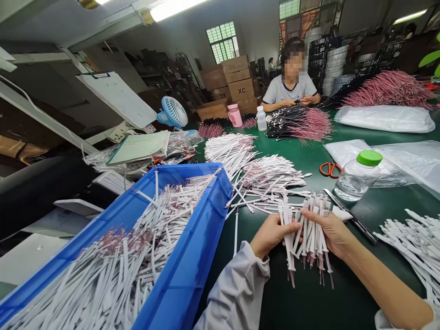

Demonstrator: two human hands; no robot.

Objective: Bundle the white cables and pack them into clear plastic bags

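Note:
My left hand (271,233) grips a few white sleeved cables (288,238), thumb laid across them. Beside it, my right hand (332,229) is closed around a thicker bunch of the same white cables (313,229). White connector ends point up, and thin pinkish wire ends hang below. Both bunches are close together above the green table (288,302). Just beyond my hands lies a loose pile of white cables (271,176). On the left, a blue bin (195,270) holds many more of them.
A clear jar with a green lid (357,176), orange-handled scissors (330,169) and a dark pen-like tool (360,224) lie beyond my right hand. More white cables (412,243) lie at right. Across the table a person (292,87) sits behind black-and-pink wires (302,123). A blue fan (173,112) stands back left.

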